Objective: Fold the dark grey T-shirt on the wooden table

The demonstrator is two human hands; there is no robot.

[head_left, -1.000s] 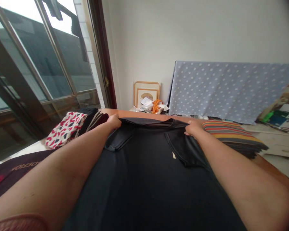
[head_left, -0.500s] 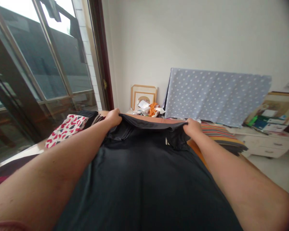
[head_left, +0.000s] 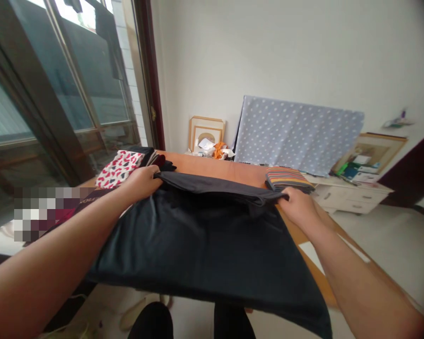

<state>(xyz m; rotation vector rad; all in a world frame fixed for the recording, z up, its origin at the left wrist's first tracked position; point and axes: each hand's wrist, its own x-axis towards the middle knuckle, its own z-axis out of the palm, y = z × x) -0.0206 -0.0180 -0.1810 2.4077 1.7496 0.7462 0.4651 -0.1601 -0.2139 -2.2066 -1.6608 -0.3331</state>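
Observation:
A black T-shirt (head_left: 205,245) is stretched out between my two hands, its lower edge hanging over the near side of the wooden table (head_left: 198,163). My left hand (head_left: 150,178) pinches one end of the gathered top edge. At the other end of that edge, my right hand (head_left: 297,205) grips the cloth with closed fingers. Between them the top edge sags slightly and shows a dark grey underside. Just beyond my left hand lies a folded cloth with red and black hearts (head_left: 118,168). Past my right hand sits a striped folded cloth (head_left: 289,179).
A dark garment with printed letters (head_left: 88,202) lies at the left, partly blurred out. Polka-dot fabric (head_left: 297,134) drapes over something at the back wall. Picture frames (head_left: 207,127) lean there, and a white drawer cabinet (head_left: 353,197) stands at the right. Glass windows (head_left: 56,84) line the left.
Both hands have come lower and nearer, drawing the shirt's top edge back. Its small white mark is hidden now. The view has tilted down, showing more table, the shirt's lower edge and my legs.

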